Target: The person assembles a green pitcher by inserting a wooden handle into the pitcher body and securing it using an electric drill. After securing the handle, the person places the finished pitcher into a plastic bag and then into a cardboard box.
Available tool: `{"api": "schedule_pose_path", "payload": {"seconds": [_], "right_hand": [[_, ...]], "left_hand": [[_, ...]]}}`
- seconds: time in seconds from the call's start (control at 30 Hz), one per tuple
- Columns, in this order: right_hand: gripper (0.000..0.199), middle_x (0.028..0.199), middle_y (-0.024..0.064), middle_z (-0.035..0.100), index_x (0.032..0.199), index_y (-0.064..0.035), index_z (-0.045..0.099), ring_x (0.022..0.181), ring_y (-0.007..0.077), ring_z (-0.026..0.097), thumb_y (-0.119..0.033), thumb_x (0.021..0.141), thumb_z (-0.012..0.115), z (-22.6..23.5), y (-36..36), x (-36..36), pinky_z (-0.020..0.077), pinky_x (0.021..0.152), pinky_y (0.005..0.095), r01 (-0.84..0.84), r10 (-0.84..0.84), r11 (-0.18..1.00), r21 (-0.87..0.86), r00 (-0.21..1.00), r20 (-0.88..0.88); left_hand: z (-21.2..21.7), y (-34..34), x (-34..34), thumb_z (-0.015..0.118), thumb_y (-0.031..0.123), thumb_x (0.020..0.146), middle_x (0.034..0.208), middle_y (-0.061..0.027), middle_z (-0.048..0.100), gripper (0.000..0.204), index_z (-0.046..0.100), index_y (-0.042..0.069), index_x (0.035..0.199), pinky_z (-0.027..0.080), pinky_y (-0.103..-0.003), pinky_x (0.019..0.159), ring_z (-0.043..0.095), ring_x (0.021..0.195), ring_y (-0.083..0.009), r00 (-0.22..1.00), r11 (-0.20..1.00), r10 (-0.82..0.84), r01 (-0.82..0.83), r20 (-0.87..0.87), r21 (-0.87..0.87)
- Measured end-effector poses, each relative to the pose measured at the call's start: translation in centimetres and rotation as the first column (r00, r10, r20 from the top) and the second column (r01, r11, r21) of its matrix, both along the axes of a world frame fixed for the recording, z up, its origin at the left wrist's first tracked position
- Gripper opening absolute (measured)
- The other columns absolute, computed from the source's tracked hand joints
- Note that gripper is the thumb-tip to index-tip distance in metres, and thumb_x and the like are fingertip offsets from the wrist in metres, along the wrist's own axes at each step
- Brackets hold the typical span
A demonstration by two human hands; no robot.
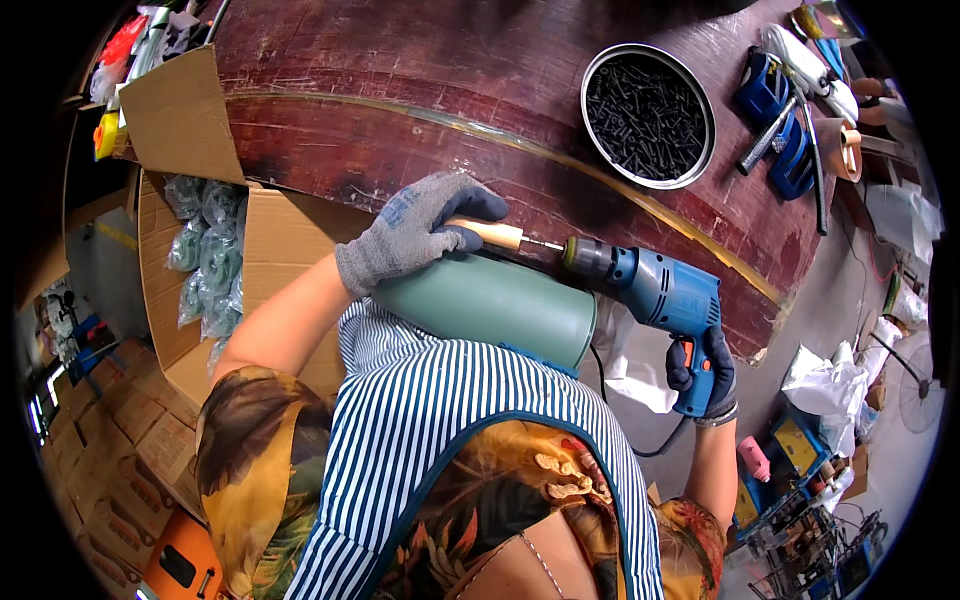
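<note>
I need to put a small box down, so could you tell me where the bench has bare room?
The bench is bare between the cardboard box and the round tin of screws, above the left hand. It is crowded right of the tin, with blue tools, and around the drill.

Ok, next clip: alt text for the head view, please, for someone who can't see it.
A person's gloved left hand holds a wooden handle on a green vessel, while the gloved right hand holds a blue electric drill with its bit against the handle's end. Beyond, a round tin of dark screws sits on a dark red table, and an open cardboard box stands at the left.
</note>
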State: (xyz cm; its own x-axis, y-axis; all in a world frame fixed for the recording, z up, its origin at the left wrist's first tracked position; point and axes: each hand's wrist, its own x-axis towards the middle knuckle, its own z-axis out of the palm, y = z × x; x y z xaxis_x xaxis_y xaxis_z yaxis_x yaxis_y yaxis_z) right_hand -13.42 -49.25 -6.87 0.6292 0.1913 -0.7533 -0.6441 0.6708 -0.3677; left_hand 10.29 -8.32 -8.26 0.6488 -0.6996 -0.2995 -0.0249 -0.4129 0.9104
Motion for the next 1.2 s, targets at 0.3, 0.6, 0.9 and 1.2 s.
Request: {"api": "schedule_pose_path", "payload": {"seconds": [0.3, 0.6, 0.9, 1.2], "right_hand": [[0.082, 0.104, 0.0184, 0.068, 0.134, 0.0028, 0.051, 0.081, 0.0239, 0.066, -0.055, 0.082, 0.075, -3.1, 1.2, -0.2, 0.0542, 0.068, 0.0329, -0.036, 0.086, 0.973, -0.227, 0.974, 0.211], [0.076, 0.116, 0.0188, 0.066, 0.136, 0.0020, 0.050, 0.099, 0.0287, 0.066, -0.045, 0.083, 0.076, -5.3, -4.1, -8.0, 0.0543, 0.086, 0.0395, 0.187, -0.095, 0.936, -0.299, 0.950, 0.296], [0.041, 0.104, 0.0055, 0.068, 0.120, -0.0030, 0.063, 0.091, 0.0184, 0.068, -0.035, 0.095, 0.071, -4.1, -4.1, -1.1, 0.0555, 0.079, 0.0304, 0.380, -0.075, 0.635, -0.672, 0.897, 0.436], [0.044, 0.094, 0.0134, 0.066, 0.120, -0.0071, 0.065, 0.096, 0.0350, 0.065, -0.039, 0.090, 0.069, -3.5, -1.4, -1.9, 0.0513, 0.083, 0.0448, 0.187, 0.129, -0.723, -0.665, 0.982, 0.135]], "left_hand": [[-0.3, 0.6, 0.3, 0.069, 0.012, 0.084, 0.117, -0.0129, 0.066, 0.039, 0.064, 0.002, 0.122, 0.047, -0.039, 0.103, 0.063, 0.113, -0.0248, 0.999, 0.999, -0.013, 0.011, -0.040, -0.048], [0.6, 0.8, -2.2, 0.075, 0.033, 0.083, 0.115, -0.0118, 0.067, 0.049, 0.065, 0.007, 0.123, 0.050, -0.043, 0.096, 0.063, 0.107, -0.0311, 0.784, 0.952, -0.257, 0.105, 0.566, 0.287], [17.7, 0.7, -2.6, 0.075, 0.021, 0.080, 0.102, -0.0125, 0.068, 0.040, 0.070, 0.008, 0.117, 0.051, -0.043, 0.086, 0.064, 0.097, -0.0310, 0.453, 0.824, -0.537, 0.100, 0.712, 0.557], [14.0, -5.8, -0.7, 0.061, 0.015, 0.083, 0.111, -0.0059, 0.063, 0.031, 0.068, 0.015, 0.114, 0.045, -0.045, 0.100, 0.058, 0.111, -0.0261, 0.038, 0.320, -0.932, -0.385, 0.362, 0.866]]}}
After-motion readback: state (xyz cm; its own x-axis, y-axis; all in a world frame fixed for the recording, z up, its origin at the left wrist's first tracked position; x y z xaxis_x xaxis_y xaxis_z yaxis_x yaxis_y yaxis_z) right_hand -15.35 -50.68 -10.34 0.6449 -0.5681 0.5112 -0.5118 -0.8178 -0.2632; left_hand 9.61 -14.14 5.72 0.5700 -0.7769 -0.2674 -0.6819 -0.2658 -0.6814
